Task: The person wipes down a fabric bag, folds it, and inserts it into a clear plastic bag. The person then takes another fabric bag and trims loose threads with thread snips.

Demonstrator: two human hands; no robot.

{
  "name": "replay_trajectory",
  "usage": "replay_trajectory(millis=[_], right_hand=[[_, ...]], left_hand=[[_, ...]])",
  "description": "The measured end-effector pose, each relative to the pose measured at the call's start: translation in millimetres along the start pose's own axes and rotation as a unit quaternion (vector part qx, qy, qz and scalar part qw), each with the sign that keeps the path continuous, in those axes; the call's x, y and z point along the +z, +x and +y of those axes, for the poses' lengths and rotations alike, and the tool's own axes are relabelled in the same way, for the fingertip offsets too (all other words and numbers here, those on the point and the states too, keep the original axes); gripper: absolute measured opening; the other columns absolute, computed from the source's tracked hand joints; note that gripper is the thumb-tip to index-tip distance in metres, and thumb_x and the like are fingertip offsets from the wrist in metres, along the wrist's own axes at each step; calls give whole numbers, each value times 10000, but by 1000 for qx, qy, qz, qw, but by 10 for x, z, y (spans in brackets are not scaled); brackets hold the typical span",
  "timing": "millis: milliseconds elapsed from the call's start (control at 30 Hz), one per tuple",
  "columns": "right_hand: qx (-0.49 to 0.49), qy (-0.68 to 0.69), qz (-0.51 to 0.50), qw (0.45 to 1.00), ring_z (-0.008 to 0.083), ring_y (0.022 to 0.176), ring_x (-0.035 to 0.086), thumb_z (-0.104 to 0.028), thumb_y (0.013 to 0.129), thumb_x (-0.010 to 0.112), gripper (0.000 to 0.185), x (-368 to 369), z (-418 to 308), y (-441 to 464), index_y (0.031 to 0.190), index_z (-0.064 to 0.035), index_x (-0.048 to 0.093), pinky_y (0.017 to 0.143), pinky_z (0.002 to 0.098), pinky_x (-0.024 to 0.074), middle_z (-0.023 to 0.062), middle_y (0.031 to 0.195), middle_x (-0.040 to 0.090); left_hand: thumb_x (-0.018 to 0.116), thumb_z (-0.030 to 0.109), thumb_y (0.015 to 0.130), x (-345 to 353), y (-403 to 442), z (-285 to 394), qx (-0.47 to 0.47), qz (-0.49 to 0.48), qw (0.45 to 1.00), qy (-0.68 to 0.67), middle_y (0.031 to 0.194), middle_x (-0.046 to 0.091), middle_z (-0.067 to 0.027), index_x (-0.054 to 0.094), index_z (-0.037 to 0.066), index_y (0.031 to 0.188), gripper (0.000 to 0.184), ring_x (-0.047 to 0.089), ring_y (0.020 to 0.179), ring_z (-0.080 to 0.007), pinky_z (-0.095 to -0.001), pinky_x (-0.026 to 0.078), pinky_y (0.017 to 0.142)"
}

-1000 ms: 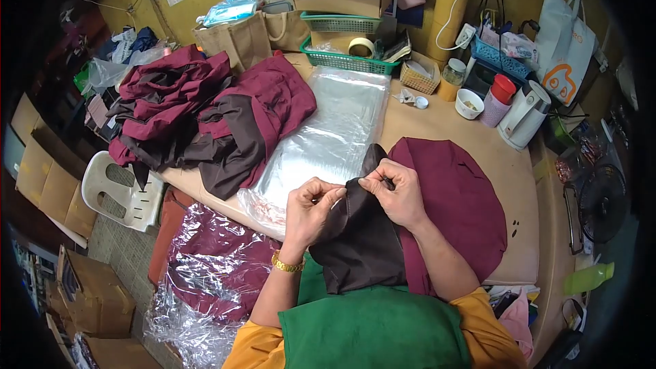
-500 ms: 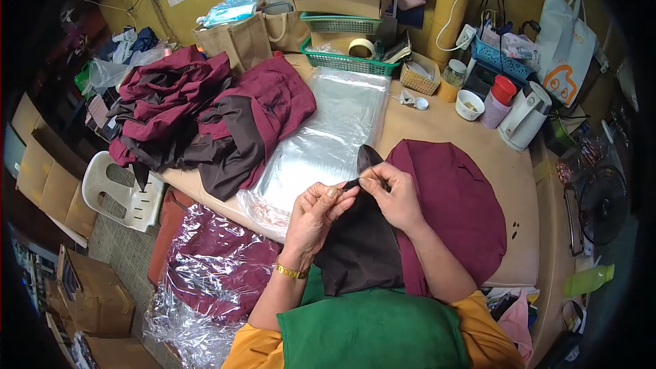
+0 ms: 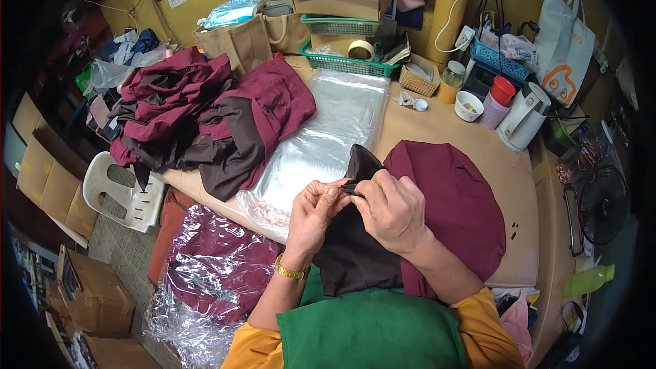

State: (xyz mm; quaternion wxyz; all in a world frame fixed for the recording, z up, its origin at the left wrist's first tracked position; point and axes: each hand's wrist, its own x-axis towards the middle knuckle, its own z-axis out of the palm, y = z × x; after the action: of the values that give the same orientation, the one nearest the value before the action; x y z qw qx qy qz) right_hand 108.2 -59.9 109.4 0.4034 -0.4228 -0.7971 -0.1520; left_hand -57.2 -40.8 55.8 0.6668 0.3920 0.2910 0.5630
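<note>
My left hand [image 3: 313, 213] pinches the edge of a dark brown cloth [image 3: 359, 253] between thumb and fingers. Close against it on the right, my right hand [image 3: 393, 210] grips the same edge, its fingers curled over the cloth. The dark cloth hangs down from both hands to the green apron [image 3: 372, 328]. Beside it on the right, a maroon cloth [image 3: 458, 212] lies spread on the table. Behind my hands is a stack of clear plastic bags [image 3: 335, 119].
Maroon and brown garments [image 3: 178, 106] are heaped at the back left. Green baskets [image 3: 352, 63], a white bowl [image 3: 469, 105], a pink cup [image 3: 497, 104] and a kettle [image 3: 525, 116] stand along the back. Plastic-wrapped maroon cloth [image 3: 219, 260] lies at the lower left.
My right hand has turned over and its fingers have closed further around the cloth edge. My left hand has moved slightly down while pinching it. The upper tip of the dark cloth has shifted left.
</note>
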Motion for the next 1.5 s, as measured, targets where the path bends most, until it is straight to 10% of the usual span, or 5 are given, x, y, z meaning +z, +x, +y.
replay_trajectory(millis=[833, 967, 1033, 1133, 1500], right_hand=[[329, 471, -104, 812, 15, 610, 450, -188, 936, 695, 220, 315, 516, -90, 803, -36, 609, 564, 207, 359, -59, 653, 523], [346, 477, -76, 805, 30, 601, 507, -168, 959, 657, 201, 343, 530, -111, 827, -24, 610, 573, 216, 405, -23, 663, 588], [341, 478, -65, 807, 35, 603, 529, -166, 964, 649, 197, 386, 520, -113, 834, -25, 604, 580, 214, 416, -12, 669, 608], [324, 475, -42, 817, 42, 632, 569, -165, 972, 636, 189, 461, 488, -79, 863, -16, 599, 590, 212, 430, 6, 682, 631], [354, 436, 62, 825, 66, 647, 564, -163, 968, 635, 190, 438, 787, -58, 842, -22, 612, 637, 227, 437, 9, 687, 617]], left_hand=[[542, 235, 1026, -791, -74, 214, 149, 169, 951, 211, 919, 696, -97, 591, 38, 926, 226, 666, 764, -156, -290, 543, 746], [564, 210, 1009, -1234, -103, 223, 74, 261, 894, 357, 1054, 667, -148, 580, 24, 1020, 188, 655, 890, -195, -301, 513, 781], [610, 190, 963, -850, -116, 262, 337, 243, 652, 634, 1302, 535, -210, 566, 9, 1158, 269, 534, 1196, -265, -384, 423, 984], [662, 182, 897, -397, -187, 136, 157, 114, 892, 408, 1438, 417, -208, 375, -2, 1418, 623, 446, 1293, -324, -428, 394, 1034], [561, 147, 998, -863, -138, 94, 199, 203, 887, 364, 632, 515, 5, 579, 4, 752, 285, 430, 593, -64, -241, 385, 561]])
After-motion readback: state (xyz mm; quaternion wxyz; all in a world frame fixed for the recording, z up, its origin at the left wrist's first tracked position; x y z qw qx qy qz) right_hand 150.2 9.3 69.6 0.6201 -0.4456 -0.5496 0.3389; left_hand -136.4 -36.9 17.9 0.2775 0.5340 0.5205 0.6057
